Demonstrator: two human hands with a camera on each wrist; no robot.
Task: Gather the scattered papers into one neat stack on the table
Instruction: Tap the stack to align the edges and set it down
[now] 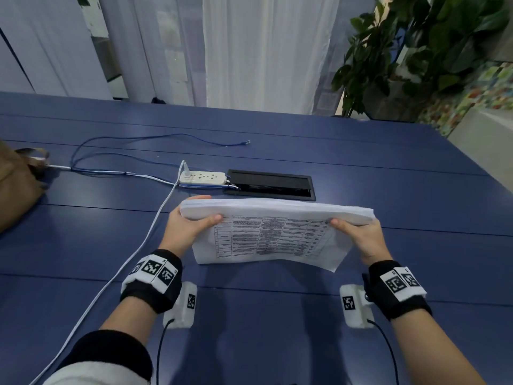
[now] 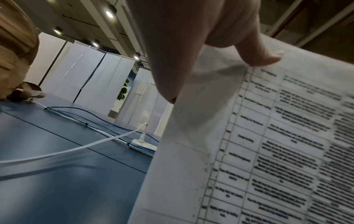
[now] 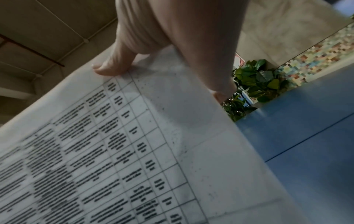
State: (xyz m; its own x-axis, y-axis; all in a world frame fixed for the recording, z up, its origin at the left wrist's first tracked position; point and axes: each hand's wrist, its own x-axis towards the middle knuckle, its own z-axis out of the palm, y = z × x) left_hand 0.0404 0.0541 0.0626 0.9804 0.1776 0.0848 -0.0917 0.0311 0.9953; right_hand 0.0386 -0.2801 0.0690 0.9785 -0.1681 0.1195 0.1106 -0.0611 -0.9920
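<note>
Just in front of the black cable hatch (image 1: 270,184), on its near side: paper stack (image 1: 266,234) held on edge, lower edge at or just above the blue surface (image 1: 361,168); contact cannot be told. Printed table faces the person. Stack leans, top edge toward the hatch.

Left hand (image 1: 186,229): grip closed round the stack's left end, thumb on the printed face, fingers curled behind. Left wrist view shows the thumb tip (image 2: 266,59) pressed flat on the sheet.

Right hand (image 1: 361,237): grip closed round the stack's right end likewise, thumb in front; right wrist view shows the thumb tip (image 3: 109,69) on the page margin.

Left of the hatch, touching it: white power strip (image 1: 202,178), one plug in. White cable (image 1: 133,251) runs from there toward the near-left edge. Blue cable (image 1: 155,138) loops beyond the hatch, to its left. Brown bag (image 1: 16,187) far left of the hatch. Potted plant (image 1: 410,51) beyond the hatch, off the surface's far right corner.
</note>
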